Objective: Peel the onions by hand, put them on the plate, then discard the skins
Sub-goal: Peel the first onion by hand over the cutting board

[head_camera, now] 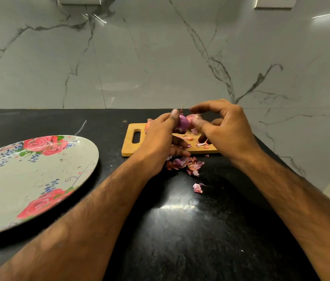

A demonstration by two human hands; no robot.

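Note:
My left hand point(163, 136) grips a purple onion point(182, 124) above the wooden cutting board point(131, 148), thumb on its top. My right hand point(224, 126) hovers just right of it with curled fingers and holds nothing I can see. A second onion point(194, 118) lies on the board behind, and part of another point(148, 123) shows behind my left hand. A pile of pink skins point(186, 165) lies on the black counter in front of the board, with a loose piece point(198, 188) nearer me. The floral plate point(28, 179) sits at the left with nothing on it.
The black stone counter point(180, 230) runs back to a marble wall point(160, 57). Small skin scraps point(200, 144) lie on the board. The counter's right edge falls away near my right forearm.

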